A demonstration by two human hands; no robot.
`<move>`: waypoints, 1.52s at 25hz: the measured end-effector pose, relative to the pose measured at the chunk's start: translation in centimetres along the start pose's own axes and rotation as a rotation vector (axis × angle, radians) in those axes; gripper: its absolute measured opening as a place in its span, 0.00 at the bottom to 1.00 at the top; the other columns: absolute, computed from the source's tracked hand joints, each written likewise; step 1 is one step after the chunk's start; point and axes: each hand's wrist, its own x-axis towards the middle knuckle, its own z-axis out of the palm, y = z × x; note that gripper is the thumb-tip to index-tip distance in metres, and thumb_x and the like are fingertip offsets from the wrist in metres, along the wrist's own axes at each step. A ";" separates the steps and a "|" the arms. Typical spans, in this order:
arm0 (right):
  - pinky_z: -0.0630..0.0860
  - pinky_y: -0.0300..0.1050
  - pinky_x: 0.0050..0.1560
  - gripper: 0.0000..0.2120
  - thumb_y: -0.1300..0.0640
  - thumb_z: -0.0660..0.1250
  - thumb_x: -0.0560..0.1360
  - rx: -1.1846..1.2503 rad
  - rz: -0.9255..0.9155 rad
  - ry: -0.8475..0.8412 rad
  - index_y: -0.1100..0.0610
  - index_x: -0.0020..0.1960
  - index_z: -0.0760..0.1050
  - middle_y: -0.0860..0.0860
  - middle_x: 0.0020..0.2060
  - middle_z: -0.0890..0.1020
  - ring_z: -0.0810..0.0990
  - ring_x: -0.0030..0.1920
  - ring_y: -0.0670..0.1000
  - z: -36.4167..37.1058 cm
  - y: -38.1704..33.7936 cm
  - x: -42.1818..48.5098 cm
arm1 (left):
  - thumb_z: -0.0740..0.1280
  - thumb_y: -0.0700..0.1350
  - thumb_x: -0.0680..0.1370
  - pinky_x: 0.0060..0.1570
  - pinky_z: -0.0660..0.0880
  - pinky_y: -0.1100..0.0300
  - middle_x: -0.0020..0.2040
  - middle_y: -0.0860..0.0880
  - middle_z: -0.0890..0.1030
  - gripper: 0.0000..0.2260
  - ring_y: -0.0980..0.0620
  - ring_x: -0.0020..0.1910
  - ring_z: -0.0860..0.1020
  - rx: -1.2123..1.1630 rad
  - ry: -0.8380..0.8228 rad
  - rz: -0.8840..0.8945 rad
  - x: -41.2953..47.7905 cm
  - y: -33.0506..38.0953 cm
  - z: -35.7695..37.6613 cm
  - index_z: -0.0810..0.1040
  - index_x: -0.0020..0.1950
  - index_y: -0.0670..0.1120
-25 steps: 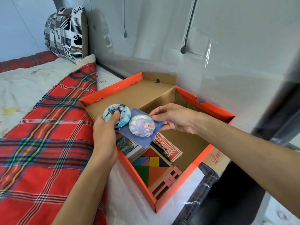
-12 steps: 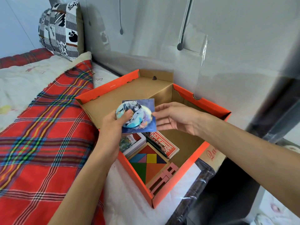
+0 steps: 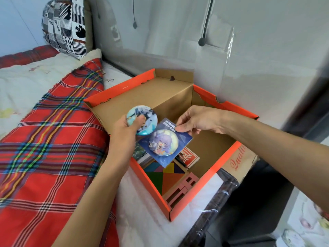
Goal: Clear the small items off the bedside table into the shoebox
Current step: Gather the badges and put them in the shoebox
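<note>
Two items held above orange cardboard shoebox, not yet deposited. Left hand: thumb and fingers grip round pale-blue pin badge. Right hand: fingertips pinch blue card bearing round badge. Next, presumably: lower both, release inside.

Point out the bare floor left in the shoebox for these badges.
Bare brown cardboard floor lies between the red printed pack and the right wall of the orange shoebox. Crowded near corner: multicoloured tangram puzzle, pink wooden block.

Round pale-blue badge and blue-carded badge just above open orange shoebox
</note>
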 end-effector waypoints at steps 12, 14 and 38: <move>0.78 0.45 0.52 0.08 0.59 0.74 0.73 -0.442 0.172 -0.057 0.63 0.48 0.81 0.54 0.39 0.81 0.76 0.33 0.50 6.9 1.6 2.1 | 0.63 0.49 0.78 0.37 0.67 0.55 0.40 0.49 0.80 0.09 0.51 0.39 0.74 0.123 0.141 -0.019 0.8 -1.0 -0.7 0.77 0.45 0.44; 0.80 0.48 0.55 0.16 0.55 0.76 0.71 -0.574 0.181 -0.051 0.65 0.53 0.82 0.56 0.46 0.85 0.81 0.40 0.54 7.1 1.7 2.2 | 0.64 0.50 0.78 0.40 0.68 0.53 0.43 0.47 0.83 0.12 0.50 0.41 0.77 0.133 0.123 -0.019 0.6 -1.1 -0.5 0.79 0.47 0.41; 0.77 0.34 0.27 0.09 0.64 0.68 0.76 0.463 0.251 0.081 0.67 0.54 0.76 0.59 0.40 0.84 0.82 0.30 0.48 7.5 -0.5 2.8 | 0.67 0.38 0.71 0.38 0.63 0.57 0.31 0.54 0.72 0.07 0.52 0.35 0.73 0.727 0.333 0.193 -1.3 -0.8 -3.4 0.77 0.43 0.51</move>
